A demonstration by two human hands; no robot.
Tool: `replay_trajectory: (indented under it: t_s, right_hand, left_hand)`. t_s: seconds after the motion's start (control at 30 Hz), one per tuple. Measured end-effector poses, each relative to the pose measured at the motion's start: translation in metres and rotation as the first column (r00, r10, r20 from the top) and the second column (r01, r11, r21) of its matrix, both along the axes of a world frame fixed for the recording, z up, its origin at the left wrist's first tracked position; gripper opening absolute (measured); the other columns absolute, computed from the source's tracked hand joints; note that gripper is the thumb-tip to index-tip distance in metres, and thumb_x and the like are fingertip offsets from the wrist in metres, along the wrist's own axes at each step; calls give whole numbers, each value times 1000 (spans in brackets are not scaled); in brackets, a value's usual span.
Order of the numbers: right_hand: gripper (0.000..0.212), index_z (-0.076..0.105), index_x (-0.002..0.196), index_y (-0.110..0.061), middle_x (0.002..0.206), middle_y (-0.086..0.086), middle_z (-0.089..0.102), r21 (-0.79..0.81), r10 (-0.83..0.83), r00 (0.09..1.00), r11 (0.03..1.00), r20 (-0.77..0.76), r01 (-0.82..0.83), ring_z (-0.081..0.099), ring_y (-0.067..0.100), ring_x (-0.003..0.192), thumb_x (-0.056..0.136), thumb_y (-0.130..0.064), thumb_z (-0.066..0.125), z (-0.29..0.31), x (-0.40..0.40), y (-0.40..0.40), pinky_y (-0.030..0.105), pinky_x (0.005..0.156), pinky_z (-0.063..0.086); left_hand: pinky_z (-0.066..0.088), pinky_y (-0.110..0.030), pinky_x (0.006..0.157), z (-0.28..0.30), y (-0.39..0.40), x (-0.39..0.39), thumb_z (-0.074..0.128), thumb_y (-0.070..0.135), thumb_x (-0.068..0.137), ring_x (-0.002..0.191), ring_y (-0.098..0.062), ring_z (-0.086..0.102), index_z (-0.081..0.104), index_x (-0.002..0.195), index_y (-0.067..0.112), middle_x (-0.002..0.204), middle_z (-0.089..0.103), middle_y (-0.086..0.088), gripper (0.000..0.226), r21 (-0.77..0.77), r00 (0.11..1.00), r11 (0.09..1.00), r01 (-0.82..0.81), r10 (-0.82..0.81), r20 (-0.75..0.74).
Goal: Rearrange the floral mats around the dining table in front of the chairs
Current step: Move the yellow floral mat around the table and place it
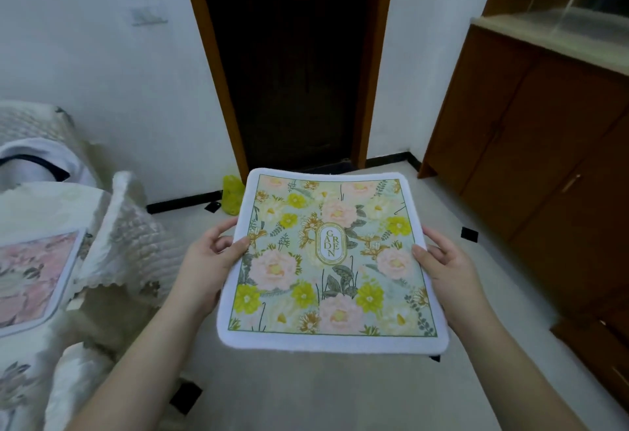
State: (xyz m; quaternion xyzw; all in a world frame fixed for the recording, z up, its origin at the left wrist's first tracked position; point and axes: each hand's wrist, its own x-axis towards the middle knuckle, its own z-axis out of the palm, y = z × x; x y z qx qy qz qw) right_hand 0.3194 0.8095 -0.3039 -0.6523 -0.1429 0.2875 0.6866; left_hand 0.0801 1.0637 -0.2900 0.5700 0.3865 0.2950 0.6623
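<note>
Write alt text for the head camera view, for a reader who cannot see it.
Two bare hands hold a green and yellow floral mat flat above a pale floor, the left hand and right hand each gripping one side edge. A pink floral mat lies on a quilted cover at the left; a dark doorway and a wooden cabinet stand beyond.

Home room, dark wooden doorway (pixel 292 56) at 12 o'clock, brown cabinets (pixel 531 144) at 2 o'clock, quilted floral chair covers (pixel 129 246) at 9 o'clock
</note>
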Motion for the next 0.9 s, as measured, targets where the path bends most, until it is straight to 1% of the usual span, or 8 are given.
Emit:
replay_trajectory:
  t_s: [0.13,0.3,0.37,0.47,0.57,0.7,0.8,0.9]
  right_hand:
    - [32,62,120,-38,99,5,77,13,79,996,997,-35,-79,75,31,85,95,-19,62,9,32,41,41,59,61]
    - [31,62,118,-37,101,7,76,28,182,980,983,-81,-181,75,32,86,95,-17,61,22,59,112,42,59,61]
    - [31,63,118,-36,100,7,77,30,220,973,976,-77,-218,75,32,86,96,-16,61,27,64,144,42,59,60]
    - [32,60,123,-32,103,8,76,24,277,958,961,-69,-276,74,33,90,96,-14,60,33,70,197,48,65,61]
    - [35,58,126,-29,103,8,76,0,321,945,947,-60,-322,74,34,91,96,-11,58,40,73,251,53,71,61]
    - [35,58,125,-32,102,6,76,-10,364,930,931,-46,-364,74,33,90,97,-11,57,50,76,312,50,67,61]
    - [34,59,122,-35,104,4,76,-3,373,927,927,-44,-374,74,32,89,96,-13,58,54,81,350,45,62,61]
    - [34,60,122,-34,105,4,76,-1,388,920,922,-51,-388,74,32,91,96,-12,59,52,86,383,48,65,61]
  left_hand:
    - [62,-45,62,10,26,13,67,10,91,83,-35,74,62,122,27,96,76,-10,36,-13,998,998,-65,65,13]
    - [57,-59,79,18,78,18,68,11,89,89,-39,73,63,122,24,102,75,-13,36,-31,988,990,-140,142,53]
    - [56,-61,80,18,103,16,69,11,88,91,-40,72,63,122,25,104,74,-14,37,-39,984,986,-163,165,66]
    - [57,-61,78,15,143,11,70,12,87,91,-40,72,66,119,27,106,74,-15,35,-50,975,980,-193,197,101]
    - [60,-54,69,15,184,8,69,11,87,87,-38,73,68,115,28,103,75,-14,32,-53,966,974,-221,226,127]
    - [60,-38,56,24,234,7,65,6,90,80,-32,74,66,116,23,98,76,-11,31,-33,957,965,-261,263,120]
    - [59,-34,53,32,267,9,65,7,90,77,-28,75,67,112,25,95,77,-8,28,-25,953,959,-283,284,106]
    - [58,-32,50,34,295,13,64,7,91,72,-26,75,67,112,24,93,77,-7,28,-4,949,953,-304,303,82]
